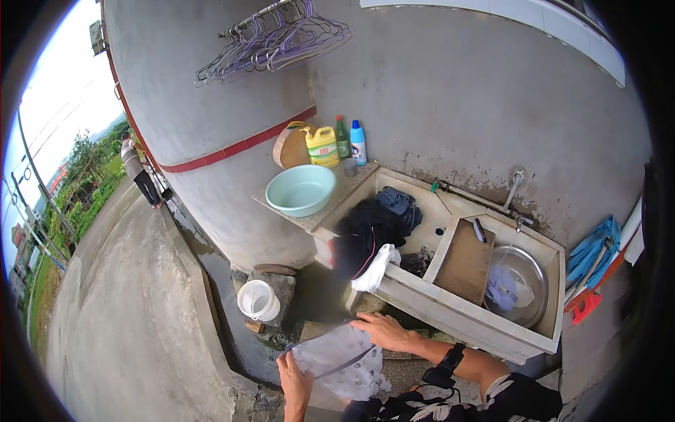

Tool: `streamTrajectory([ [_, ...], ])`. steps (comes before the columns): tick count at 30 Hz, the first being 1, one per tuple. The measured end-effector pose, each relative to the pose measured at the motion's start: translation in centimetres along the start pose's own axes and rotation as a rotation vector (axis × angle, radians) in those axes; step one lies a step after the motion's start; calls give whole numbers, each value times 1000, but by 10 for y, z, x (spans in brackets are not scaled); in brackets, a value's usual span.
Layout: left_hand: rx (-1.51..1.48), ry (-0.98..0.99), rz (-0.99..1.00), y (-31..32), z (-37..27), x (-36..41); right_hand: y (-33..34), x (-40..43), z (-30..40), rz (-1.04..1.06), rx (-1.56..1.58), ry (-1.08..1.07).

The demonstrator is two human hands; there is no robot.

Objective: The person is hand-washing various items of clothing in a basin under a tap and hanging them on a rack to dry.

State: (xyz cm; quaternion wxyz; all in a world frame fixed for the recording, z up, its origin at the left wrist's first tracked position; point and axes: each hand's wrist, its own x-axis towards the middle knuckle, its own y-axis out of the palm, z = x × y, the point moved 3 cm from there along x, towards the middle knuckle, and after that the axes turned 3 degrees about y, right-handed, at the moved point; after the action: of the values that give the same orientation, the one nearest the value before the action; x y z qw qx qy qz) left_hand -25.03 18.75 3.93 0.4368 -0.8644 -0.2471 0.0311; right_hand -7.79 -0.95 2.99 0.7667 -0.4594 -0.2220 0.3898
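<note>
A thin white printed cloth with a dark edge band (337, 351) is stretched between my two hands, low in front of the stone sink. My left hand (295, 380) pinches its left corner. The upper right corner is gripped by my right hand (386, 331), whose forearm wears a black strap. In the sink's left basin lie dark clothes (369, 227) and blue denim (399, 203), with a white cloth (377, 266) draped over the front rim. A metal basin (540, 279) in the right compartment holds a light purple cloth (501, 289) in water under the tap (522, 221).
A pale green basin (300, 190) and several bottles stand on the ledge. A scrub brush (480, 230) rests on the washboard (464, 258). A white bucket (258, 300) sits on a stone by the drainage channel. Hangers (279, 42) hang above. Another person (138, 169) stands far left.
</note>
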Motion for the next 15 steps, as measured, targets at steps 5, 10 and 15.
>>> streamTrajectory([
  [5, -119, 63, -90, -50, 3, 49, -43, 49, 42, -94, 169, -33],
  [10, -320, 80, -203, -91, -2, 86, -74, 91, 76, 34, 149, -253],
  [15, -227, 307, -379, -117, -8, 122, -163, 127, 94, -158, 189, -300],
])
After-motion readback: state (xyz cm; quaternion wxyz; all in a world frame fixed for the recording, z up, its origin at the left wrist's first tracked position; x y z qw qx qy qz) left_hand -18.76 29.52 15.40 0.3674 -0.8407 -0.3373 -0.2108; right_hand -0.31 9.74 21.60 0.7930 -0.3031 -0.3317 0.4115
